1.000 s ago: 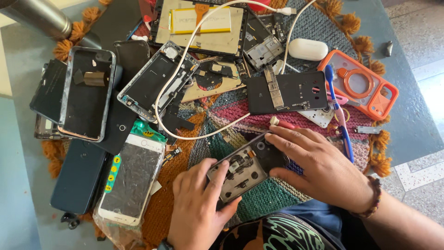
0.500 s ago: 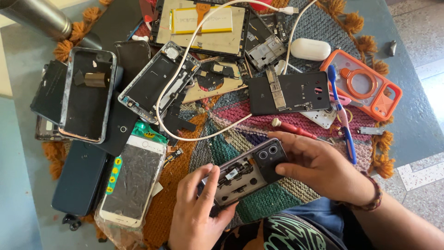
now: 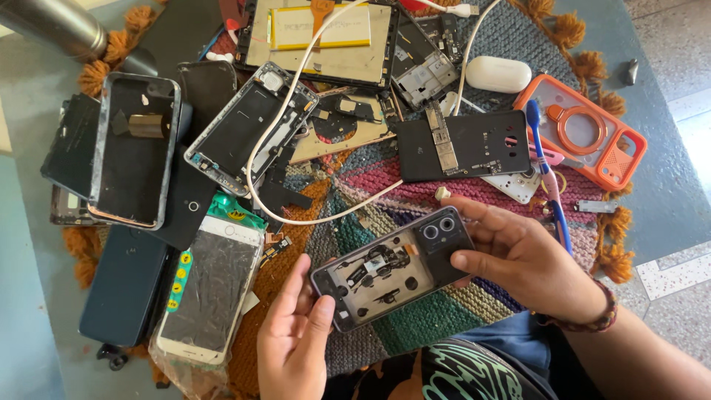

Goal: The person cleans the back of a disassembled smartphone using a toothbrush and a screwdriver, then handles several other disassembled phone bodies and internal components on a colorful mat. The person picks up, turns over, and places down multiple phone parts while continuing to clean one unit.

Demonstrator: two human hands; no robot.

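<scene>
Both hands hold an opened phone back housing [image 3: 392, 272], grey, with two round camera holes at its right end and black parts inside. My left hand [image 3: 292, 337] grips its lower left end, thumb on the edge. My right hand [image 3: 522, 255] holds the right end, fingers curled over the camera corner. The housing is lifted a little above a colourful knitted mat [image 3: 437, 318].
Scattered on the mat: a cracked white phone in plastic [image 3: 207, 292], several stripped phone frames [image 3: 248, 133], a black back cover with a board [image 3: 463, 144], a white cable [image 3: 296, 215], a blue toothbrush [image 3: 544, 170], an orange case [image 3: 581, 130], a white earbud case [image 3: 498, 74].
Both hands have lifted the housing off the mat and turned it so its inside faces up; my right hand shifted from lying over it to gripping its right end.
</scene>
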